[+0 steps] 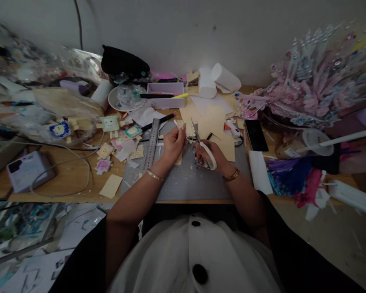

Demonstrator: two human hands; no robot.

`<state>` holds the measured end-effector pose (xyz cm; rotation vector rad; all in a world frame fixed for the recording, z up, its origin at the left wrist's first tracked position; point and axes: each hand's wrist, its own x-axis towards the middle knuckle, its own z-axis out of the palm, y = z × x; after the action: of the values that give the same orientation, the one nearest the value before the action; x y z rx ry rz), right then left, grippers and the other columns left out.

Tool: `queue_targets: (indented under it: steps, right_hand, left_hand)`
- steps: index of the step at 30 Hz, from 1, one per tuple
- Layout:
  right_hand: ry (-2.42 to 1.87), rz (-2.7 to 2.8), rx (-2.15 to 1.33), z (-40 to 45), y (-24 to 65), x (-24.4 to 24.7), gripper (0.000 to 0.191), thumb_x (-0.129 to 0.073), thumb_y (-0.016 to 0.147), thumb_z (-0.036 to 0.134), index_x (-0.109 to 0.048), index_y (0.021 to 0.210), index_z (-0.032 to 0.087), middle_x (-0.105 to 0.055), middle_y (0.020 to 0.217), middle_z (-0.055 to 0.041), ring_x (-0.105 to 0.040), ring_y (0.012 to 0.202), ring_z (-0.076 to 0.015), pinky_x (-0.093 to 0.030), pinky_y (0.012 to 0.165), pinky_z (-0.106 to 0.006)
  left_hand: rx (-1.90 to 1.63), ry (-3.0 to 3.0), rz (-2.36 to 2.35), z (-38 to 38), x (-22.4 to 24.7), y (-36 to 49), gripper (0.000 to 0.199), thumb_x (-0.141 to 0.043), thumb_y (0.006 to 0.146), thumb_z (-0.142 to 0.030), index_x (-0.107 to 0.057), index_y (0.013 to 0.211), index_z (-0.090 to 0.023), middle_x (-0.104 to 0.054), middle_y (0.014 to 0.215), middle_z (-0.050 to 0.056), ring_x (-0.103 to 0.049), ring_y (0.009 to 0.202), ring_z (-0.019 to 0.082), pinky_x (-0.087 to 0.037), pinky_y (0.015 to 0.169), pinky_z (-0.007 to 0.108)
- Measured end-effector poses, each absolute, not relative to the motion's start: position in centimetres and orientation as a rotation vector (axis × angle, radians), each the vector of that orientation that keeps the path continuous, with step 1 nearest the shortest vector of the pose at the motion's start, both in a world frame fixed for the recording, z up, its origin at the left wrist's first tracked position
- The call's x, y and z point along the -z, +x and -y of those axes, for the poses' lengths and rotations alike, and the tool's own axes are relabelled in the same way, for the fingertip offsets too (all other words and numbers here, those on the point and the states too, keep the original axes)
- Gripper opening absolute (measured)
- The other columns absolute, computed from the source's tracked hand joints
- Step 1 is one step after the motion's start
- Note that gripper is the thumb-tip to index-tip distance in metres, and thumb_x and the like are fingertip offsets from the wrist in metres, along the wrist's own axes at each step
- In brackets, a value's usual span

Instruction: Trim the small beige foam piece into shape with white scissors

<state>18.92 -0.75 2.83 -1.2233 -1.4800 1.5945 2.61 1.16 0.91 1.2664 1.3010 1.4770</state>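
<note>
My left hand [173,143] is closed, thumb and fingers pinching a small cream piece of card [190,129] with a bumpy-looking pattern. Wrapped round the white-handled scissors [212,158] is my right hand [220,156]. The scissor blades point up and away, close beside the card's right edge; whether they touch it I cannot tell. Both hands are over a grey cutting mat [195,188] strewn with tiny scraps. To the left of my left hand lies a steel ruler [153,142]. Cream card sheets [212,122] lie just beyond my hands.
Small square figures with drawn faces [110,123] lie at left, near a looped cable and a lilac device [30,171]. A lilac box [166,88] and white rolls [207,83] stand behind. At right are a glue gun [232,128], phone [256,135], lidded cup [317,142] and pink tiaras [317,81].
</note>
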Motion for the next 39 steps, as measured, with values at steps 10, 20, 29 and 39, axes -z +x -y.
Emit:
queue_targets:
  steps: [10, 20, 29, 39]
  right_hand:
    - [-1.218, 1.469, -1.587, 0.8, 18.9, -2.6, 0.062, -0.075, 0.071, 0.078, -0.054, 0.077, 0.020, -0.056, 0.056, 0.0040, -0.049, 0.039, -0.0072, -0.041, 0.036, -0.020]
    - [-1.264, 1.501, -1.579, 0.8, 19.0, -3.4, 0.061, -0.078, 0.067, 0.074, -0.058, 0.084, 0.019, -0.056, 0.057, 0.0049, -0.051, 0.042, -0.0082, -0.043, 0.039, -0.020]
    - [-1.214, 1.544, -1.602, 0.6, 19.3, -2.9, 0.048, -0.079, 0.071, 0.061, -0.059, 0.082, 0.019, -0.057, 0.060, 0.0039, -0.051, 0.043, -0.0090, -0.041, 0.039, -0.021]
    - [-1.209, 1.567, -1.649, 0.5, 19.5, -2.7, 0.041, -0.080, 0.071, 0.053, -0.055, 0.076, 0.020, -0.054, 0.057, 0.0054, -0.050, 0.042, -0.0093, -0.039, 0.038, -0.021]
  left_hand:
    - [-1.474, 1.262, -1.246, -1.2, -1.3, 2.6, 0.062, -0.058, 0.094, -0.068, -0.048, 0.055, -0.021, -0.046, 0.049, -0.002, -0.039, 0.047, 0.009, -0.028, 0.045, 0.027]
    - [-1.445, 1.170, -1.186, -1.6, -1.1, 2.5, 0.062, -0.059, 0.092, -0.070, -0.047, 0.055, -0.021, -0.041, 0.042, -0.005, -0.033, 0.038, 0.007, -0.023, 0.038, 0.025]
    - [-1.463, 1.081, -1.248, -2.0, -1.1, 2.0, 0.056, -0.065, 0.095, -0.056, -0.046, 0.055, -0.021, -0.043, 0.043, -0.005, -0.033, 0.039, 0.006, -0.023, 0.039, 0.025]
    - [-1.469, 1.064, -1.284, -2.3, -1.1, 2.0, 0.057, -0.066, 0.094, -0.056, -0.045, 0.052, -0.022, -0.042, 0.041, -0.005, -0.031, 0.037, 0.006, -0.023, 0.038, 0.026]
